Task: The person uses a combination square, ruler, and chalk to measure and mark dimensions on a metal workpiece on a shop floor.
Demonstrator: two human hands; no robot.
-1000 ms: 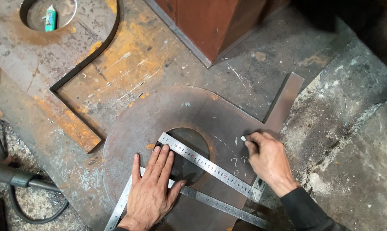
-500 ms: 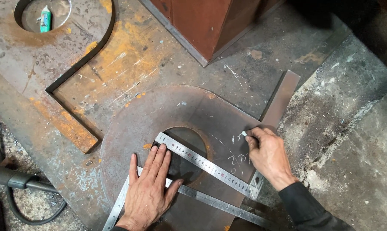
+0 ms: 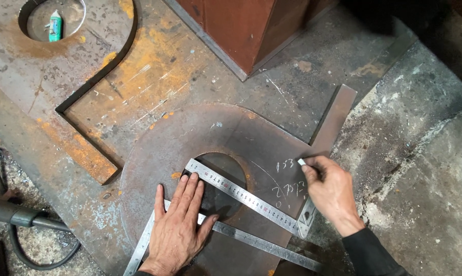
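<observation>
A rusty round steel plate (image 3: 154,153) with a central hole (image 3: 218,176) lies on the larger sheet. Across the hole rests a metal ruler (image 3: 243,197); a second steel rule (image 3: 251,240) and a third arm (image 3: 141,248) run under my left hand. My left hand (image 3: 180,225) lies flat, fingers spread, pressing the rulers beside the hole. My right hand (image 3: 330,191) pinches a small white chalk piece (image 3: 302,162) at the plate's right part, touching the surface next to chalked marks (image 3: 287,179).
A thick rusty steel sheet (image 3: 113,71) with a cut-out notch spreads up and left. A round cut-out at top left holds a small green and white tube (image 3: 55,25). A rusty box column (image 3: 246,25) stands at the top. A hose and tool handle (image 3: 16,217) lie at left. Concrete floor (image 3: 420,153) is at right.
My right hand with the chalk has shifted slightly up and right, and fresh chalk marks have appeared on the plate. My left hand stays flat on the rulers.
</observation>
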